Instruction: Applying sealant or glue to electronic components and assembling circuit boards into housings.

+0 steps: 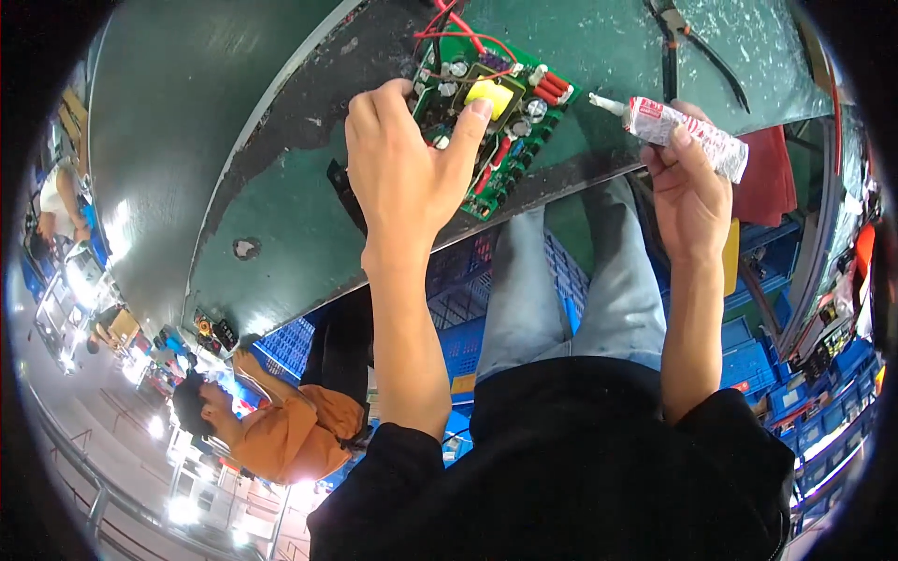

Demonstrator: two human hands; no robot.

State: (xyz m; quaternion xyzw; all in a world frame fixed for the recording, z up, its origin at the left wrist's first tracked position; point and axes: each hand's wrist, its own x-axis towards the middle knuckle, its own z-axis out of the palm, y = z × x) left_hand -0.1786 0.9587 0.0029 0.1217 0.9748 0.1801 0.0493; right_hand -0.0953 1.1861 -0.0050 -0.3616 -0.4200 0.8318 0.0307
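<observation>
A green circuit board lies on the worktable, crowded with capacitors, red parts and a yellow-wrapped transformer. My left hand grips the board, its thumb resting on the transformer and its fingers curled at the board's left side, where the fingertips are partly hidden. To the right, my right hand is closed around a crumpled white and red glue tube. The tube's white nozzle points left toward the board's right corner, apart from it.
Pliers with dark handles lie on the green worktable beyond the tube. Red wires run off the board's far side. A red cloth hangs at right. Blue crates stand below. At left sits another person in orange.
</observation>
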